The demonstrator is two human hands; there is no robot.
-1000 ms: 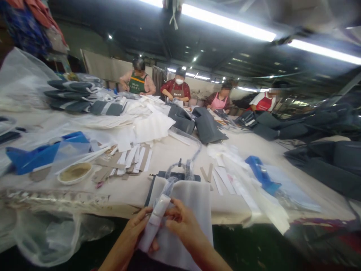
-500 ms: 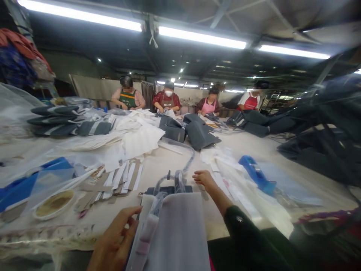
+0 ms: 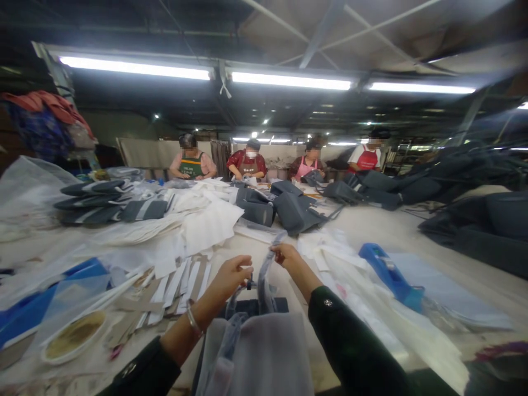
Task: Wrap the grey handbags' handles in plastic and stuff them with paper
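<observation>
A dark bag point(image 3: 281, 304) stands upright at the near table edge, a whitish translucent sheet point(image 3: 274, 352) over its facing side. From its top rises a strap point(image 3: 264, 280) wrapped in clear plastic film. My right hand point(image 3: 289, 257) pinches the upper end of this wrapped strap between thumb and fingers. Just left of it, my left hand point(image 3: 233, 273) hovers by a small dark buckle point(image 3: 249, 284), its fingers bent and apart. A second film-wrapped piece point(image 3: 231, 341) hangs down the bag's left front.
Paper and grey strips point(image 3: 181, 283), a bowl of brownish stuff point(image 3: 74, 335) and a blue object point(image 3: 82, 269) lie left. A blue tape dispenser point(image 3: 390, 278) is right, beside white sheets point(image 3: 346, 264). Dark bags point(image 3: 297, 209) are piled further back. Several people work across the table.
Both hands have moved: the left up and forward from the bag's side to the buckle, the right onto the wrapped strap, now pulled more upright. The view has tilted up slightly.
</observation>
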